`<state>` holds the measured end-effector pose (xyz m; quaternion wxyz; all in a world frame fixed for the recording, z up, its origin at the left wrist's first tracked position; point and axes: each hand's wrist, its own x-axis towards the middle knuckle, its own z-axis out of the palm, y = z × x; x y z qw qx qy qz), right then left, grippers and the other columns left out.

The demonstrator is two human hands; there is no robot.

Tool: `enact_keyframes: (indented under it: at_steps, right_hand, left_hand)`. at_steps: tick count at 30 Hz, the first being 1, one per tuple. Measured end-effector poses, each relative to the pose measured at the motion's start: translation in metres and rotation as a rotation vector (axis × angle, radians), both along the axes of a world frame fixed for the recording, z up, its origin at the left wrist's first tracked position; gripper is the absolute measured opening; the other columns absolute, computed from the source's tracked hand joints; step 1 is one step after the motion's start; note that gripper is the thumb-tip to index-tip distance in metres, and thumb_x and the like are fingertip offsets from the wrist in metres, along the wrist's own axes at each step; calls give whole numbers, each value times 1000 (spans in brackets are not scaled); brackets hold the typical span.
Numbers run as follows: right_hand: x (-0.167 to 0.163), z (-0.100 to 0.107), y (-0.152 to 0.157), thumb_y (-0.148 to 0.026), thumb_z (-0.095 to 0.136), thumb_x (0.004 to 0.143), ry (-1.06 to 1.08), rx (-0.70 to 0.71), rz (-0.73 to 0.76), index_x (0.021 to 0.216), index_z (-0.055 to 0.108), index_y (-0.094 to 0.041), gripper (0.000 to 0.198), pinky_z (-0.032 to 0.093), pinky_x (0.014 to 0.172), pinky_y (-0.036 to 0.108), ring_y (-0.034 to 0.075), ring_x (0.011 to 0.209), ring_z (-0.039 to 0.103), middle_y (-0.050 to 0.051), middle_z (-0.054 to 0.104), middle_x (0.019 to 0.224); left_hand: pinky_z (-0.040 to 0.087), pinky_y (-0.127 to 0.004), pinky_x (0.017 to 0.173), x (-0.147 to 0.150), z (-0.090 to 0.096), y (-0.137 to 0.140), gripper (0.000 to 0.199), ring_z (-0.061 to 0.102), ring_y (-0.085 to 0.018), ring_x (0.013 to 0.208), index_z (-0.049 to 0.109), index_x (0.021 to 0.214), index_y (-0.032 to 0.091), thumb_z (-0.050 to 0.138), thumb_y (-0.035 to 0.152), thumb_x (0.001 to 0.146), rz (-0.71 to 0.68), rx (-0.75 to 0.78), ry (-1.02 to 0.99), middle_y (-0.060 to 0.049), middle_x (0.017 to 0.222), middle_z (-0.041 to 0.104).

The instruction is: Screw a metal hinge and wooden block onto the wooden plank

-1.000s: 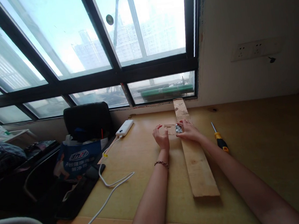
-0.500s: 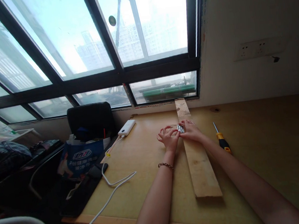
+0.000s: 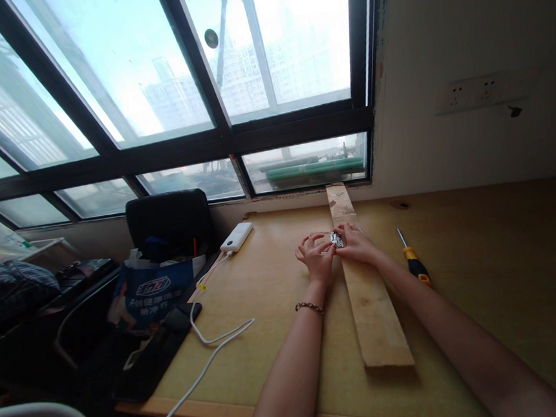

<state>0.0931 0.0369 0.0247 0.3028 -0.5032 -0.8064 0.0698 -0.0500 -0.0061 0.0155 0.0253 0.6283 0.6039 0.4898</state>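
Observation:
A small silver metal hinge (image 3: pixel 336 240) is between my two hands, over the far half of a long wooden board (image 3: pixel 372 310). My left hand (image 3: pixel 317 257) pinches the hinge's near left edge with the thumb and a finger, its other fingers curved apart. From the other side, my right hand (image 3: pixel 356 244) grips the hinge with its fingertips. Both hands are low over the board, and the right one partly covers it. A yellow-and-black screwdriver (image 3: pixel 415 264) lies on the table to the right of my right hand, shaft pointing away.
The wooden table (image 3: pixel 271 358) bears a white power bank (image 3: pixel 236 237) with a white cable (image 3: pixel 222 344) running off the near edge. A black chair (image 3: pixel 169 224) and a blue bag (image 3: pixel 151 291) stand at the left. Behind the table are a window and a wall.
My left hand has shifted very slightly, its fingers a little closer in. Both hands stay at the hinge; the rest is unchanged apart from a slight camera shift.

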Motion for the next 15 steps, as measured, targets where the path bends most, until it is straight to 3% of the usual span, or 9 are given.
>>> enact_keyframes:
  at_steps: [9, 15]
  right_hand:
    - [0, 1, -2, -48, 63, 63, -7, 2, 12, 115, 48, -18, 62, 34, 94, 39, 27, 107, 47, 9, 52, 116]
    - [-1, 0, -2, -50, 64, 62, 13, 3, -4, 115, 47, -19, 64, 35, 92, 39, 27, 106, 48, 9, 54, 115]
  left_hand:
    - [10, -48, 102, -1, 1, 1, 6, 37, -24, 118, 70, 73, 34, 68, 36, 68, -72, 10, -74, 3, 105, 65]
    - [12, -50, 102, -1, -6, 12, 8, 46, -25, 109, 71, 72, 29, 68, 34, 67, -92, -5, -294, -2, 86, 69]
